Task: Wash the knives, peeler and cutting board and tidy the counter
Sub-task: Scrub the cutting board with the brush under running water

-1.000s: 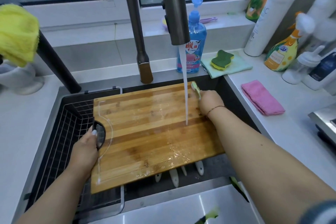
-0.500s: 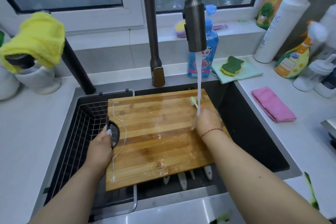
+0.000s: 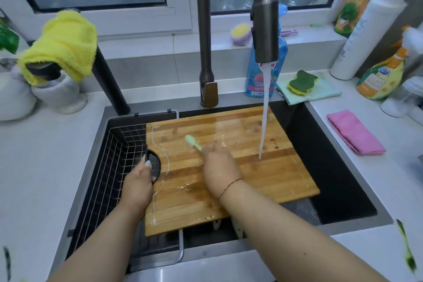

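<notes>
Head view: a dark sink (image 3: 338, 167) set in a white counter (image 3: 41, 155) under a window.
Cutting board (image 3: 247, 167): lies across the sink, wet, under the running faucet (image 3: 265, 30).
Left hand (image 3: 138, 184): grips the board's black handle hole.
Right hand (image 3: 218, 169): holds a pale green brush (image 3: 192, 142) against the board.

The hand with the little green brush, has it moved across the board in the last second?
Yes. The right hand has slid left, from the water stream toward the board's handle hole.

A home kitchen: sink (image 3: 338, 167), faucet (image 3: 265, 30), dish soap (image 3: 261, 84), sponge (image 3: 302, 81).
</notes>
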A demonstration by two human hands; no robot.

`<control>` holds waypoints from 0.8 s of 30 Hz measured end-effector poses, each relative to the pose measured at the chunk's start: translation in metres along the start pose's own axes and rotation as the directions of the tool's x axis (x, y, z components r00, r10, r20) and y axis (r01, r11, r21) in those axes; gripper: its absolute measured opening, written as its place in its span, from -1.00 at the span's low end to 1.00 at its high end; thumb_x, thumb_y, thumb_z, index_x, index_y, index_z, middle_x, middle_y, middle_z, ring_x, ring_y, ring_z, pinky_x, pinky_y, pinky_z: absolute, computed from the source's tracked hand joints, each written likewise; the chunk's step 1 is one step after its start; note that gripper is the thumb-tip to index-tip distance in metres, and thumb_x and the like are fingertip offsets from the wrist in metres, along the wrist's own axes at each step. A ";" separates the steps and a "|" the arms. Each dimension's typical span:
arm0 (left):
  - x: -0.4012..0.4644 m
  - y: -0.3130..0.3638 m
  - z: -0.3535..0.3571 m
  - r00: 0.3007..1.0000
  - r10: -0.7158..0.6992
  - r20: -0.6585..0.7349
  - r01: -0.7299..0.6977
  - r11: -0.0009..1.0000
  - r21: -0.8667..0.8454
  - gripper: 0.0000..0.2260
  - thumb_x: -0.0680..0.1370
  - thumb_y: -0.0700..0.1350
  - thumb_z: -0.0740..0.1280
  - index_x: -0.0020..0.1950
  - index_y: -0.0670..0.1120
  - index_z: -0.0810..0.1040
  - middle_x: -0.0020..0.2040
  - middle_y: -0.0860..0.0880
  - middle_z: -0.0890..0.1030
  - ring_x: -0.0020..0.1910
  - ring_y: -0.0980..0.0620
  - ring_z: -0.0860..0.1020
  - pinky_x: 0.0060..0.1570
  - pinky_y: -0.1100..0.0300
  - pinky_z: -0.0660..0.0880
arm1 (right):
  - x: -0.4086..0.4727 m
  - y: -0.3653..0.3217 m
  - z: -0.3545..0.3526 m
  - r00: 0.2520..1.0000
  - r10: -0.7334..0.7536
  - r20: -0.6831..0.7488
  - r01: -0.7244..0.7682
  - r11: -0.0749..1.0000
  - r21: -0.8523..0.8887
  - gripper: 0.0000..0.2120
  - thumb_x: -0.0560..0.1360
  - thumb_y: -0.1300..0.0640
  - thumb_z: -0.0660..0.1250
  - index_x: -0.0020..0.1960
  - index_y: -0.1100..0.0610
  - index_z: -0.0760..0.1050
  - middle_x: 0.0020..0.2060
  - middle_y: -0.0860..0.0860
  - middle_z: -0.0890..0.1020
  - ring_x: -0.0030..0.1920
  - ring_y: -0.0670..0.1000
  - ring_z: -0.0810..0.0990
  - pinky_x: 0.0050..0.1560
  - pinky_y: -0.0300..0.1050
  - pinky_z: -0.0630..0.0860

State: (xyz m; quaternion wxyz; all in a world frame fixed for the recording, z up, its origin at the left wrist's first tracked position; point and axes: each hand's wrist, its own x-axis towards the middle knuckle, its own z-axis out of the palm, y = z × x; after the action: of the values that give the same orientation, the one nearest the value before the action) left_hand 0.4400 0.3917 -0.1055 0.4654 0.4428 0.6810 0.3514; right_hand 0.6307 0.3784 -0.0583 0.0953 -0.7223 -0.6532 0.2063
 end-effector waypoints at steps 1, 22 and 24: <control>0.000 0.000 0.000 1.000 -0.004 0.004 0.004 1.000 0.003 -0.66 0.65 0.04 0.11 0.32 -0.06 0.50 0.06 -0.08 0.65 0.07 -0.09 0.60 -0.07 0.08 0.50 | 0.006 0.012 -0.008 0.997 0.074 -0.032 -0.074 0.997 -0.007 -0.61 0.60 0.22 0.07 0.42 0.10 0.30 0.22 0.10 0.35 0.16 0.10 0.42 0.12 0.00 0.52; -0.012 0.015 0.001 1.000 0.013 0.006 -0.013 0.998 -0.059 -0.71 0.68 -0.06 0.08 0.22 -0.09 0.54 -0.20 -0.04 0.63 -0.30 0.12 0.58 -0.36 0.27 0.45 | 0.043 -0.060 0.009 0.995 -0.091 0.032 0.092 0.996 -0.015 -0.63 0.59 0.21 0.11 0.39 0.12 0.35 0.27 0.12 0.35 0.19 0.12 0.40 0.11 -0.01 0.47; -0.013 0.016 0.001 0.999 0.044 -0.006 -0.044 0.998 -0.036 -0.72 0.68 -0.08 0.07 0.20 -0.07 0.55 -0.17 -0.07 0.62 -0.25 0.09 0.56 -0.32 0.24 0.41 | 0.040 -0.075 0.020 0.977 -0.208 0.053 0.210 0.977 -0.030 -0.61 0.56 0.22 0.17 0.38 0.11 0.35 0.26 0.12 0.35 0.20 0.13 0.39 0.11 0.02 0.48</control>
State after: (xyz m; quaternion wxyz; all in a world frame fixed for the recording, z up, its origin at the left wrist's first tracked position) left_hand 0.4479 0.3852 -0.0870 0.4635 0.4483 0.6659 0.3751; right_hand 0.5571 0.4249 -0.0526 0.0875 -0.6457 -0.7313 0.2016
